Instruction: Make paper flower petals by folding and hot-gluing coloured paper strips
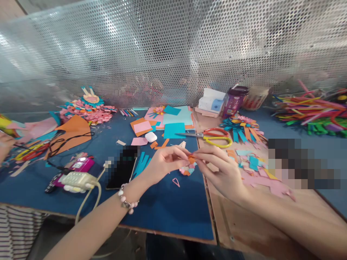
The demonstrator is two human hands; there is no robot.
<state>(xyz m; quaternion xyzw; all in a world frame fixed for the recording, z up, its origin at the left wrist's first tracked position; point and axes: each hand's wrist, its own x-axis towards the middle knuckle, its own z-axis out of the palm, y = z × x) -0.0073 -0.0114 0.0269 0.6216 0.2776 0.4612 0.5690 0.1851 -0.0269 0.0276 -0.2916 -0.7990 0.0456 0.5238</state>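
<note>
Over the blue table my left hand (168,160) and my right hand (221,168) meet at the fingertips. Pinched between them is a small orange paper piece (191,159). Just below it lies a ring of folded paper (187,170) in pink, blue and orange, partly covered by my fingers. A small pink paper triangle (176,182) rests closer to me. Beyond my hands lie scissors (217,137) with red and yellow handles, blades pointing left. Blue paper strips (142,164) sit left of my left wrist, which wears a beaded bracelet (127,199).
A phone (121,168) and a power strip (80,180) with cables lie left. Paper scraps (260,169) and a fringed paper flower (241,128) are right, near a purple cup (235,101). A perforated metal screen (162,54) borders the back. Another person's hand (5,144) shows at far left.
</note>
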